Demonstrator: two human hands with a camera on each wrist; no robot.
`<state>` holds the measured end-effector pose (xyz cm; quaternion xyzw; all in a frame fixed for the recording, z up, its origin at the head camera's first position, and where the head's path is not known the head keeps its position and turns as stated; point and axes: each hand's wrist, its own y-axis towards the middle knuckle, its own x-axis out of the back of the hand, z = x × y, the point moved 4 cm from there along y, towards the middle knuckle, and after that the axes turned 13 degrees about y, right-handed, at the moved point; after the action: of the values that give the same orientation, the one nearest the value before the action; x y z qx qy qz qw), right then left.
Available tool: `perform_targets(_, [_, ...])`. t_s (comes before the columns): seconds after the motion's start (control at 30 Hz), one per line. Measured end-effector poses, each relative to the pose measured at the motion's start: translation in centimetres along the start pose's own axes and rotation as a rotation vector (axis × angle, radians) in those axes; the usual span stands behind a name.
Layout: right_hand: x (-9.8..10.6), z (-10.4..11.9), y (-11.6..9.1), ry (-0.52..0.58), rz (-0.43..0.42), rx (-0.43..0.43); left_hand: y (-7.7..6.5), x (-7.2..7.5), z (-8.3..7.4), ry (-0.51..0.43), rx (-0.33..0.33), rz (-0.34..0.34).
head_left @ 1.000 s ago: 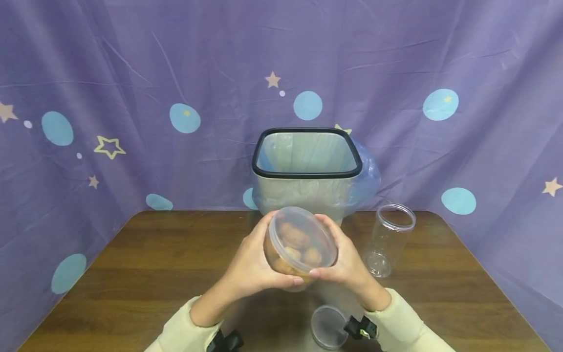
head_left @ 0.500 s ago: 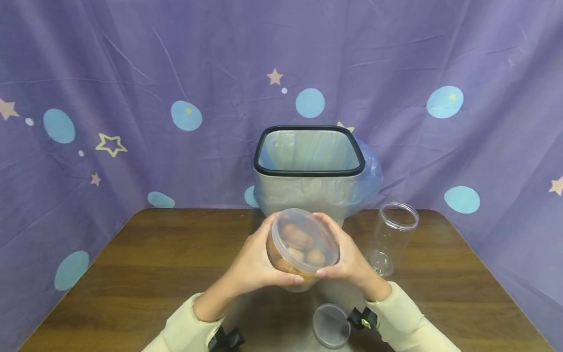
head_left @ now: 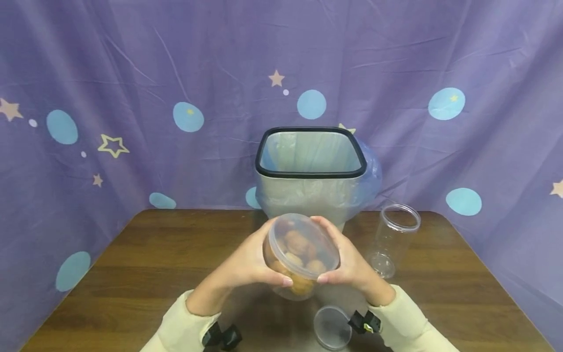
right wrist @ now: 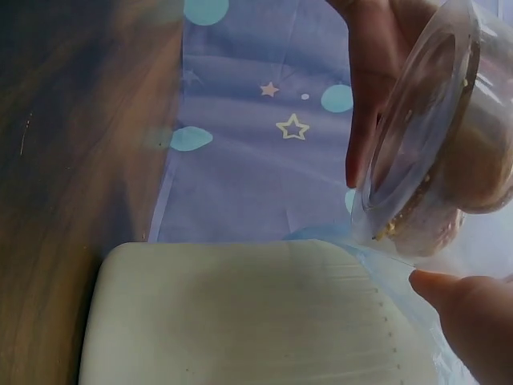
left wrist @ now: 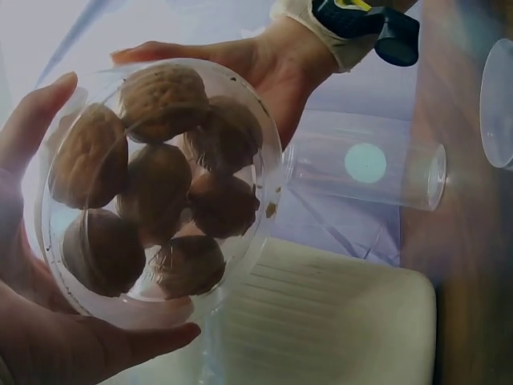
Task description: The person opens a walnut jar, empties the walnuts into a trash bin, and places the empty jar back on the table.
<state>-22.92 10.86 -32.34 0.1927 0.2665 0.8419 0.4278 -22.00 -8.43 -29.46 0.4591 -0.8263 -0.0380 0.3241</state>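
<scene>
1. We are seeing a purple curtain (head_left: pixel 228 98) with stars and blue ovals filling the upper frame.
2. Below it, we are viewing a brown wooden desk (head_left: pixel 145 254) spreading across the lower half.
3. A pale bin (head_left: pixel 303 195) with a black rim is standing upper centre; the hands are partly hiding its lower part.
4. A blue bag (head_left: pixel 371 171) is bulging beyond the bin's right side.
5. We are noticing a tall clear jar (head_left: pixel 391 244), open at the top, standing on the desk at right of centre.
6. At lower centre, the left hand (head_left: pixel 247 260) and the right hand (head_left: pixel 349 261) are grasping one container from opposite sides, fingers and thumbs curving round it.
7. We are watching that clear round container (head_left: pixel 301 259), tilting, its translucent top facing the head camera, just in front of the bin.
8. A round translucent lid (head_left: pixel 333 328) is lying at bottom centre, near the right wrist.
9. Inside the container, we are making out several brown walnuts (left wrist: pixel 154 192).
</scene>
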Motion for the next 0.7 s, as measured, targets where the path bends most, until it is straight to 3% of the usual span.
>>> perform_targets(0.17, [0.0, -0.2, -0.4, 0.023, 0.005, -0.012, 0.1, -0.3, 0.4, -0.1, -0.006, 0.044])
perform_targets(0.3, [0.1, -0.3, -0.4, 0.031, 0.023, -0.022, 0.1, -0.5, 0.4, -0.121, -0.023, 0.053])
perform_targets(0.57, [0.4, 1.0, -0.5, 0.07, 0.098, -0.025, -0.5, -0.5, -0.7, 0.119, -0.037, -0.004])
perform_targets(0.7, [0.4, 1.5, -0.5, 0.093, 0.128, -0.051, -0.8, -0.3, -1.2, 0.154, -0.056, -0.019])
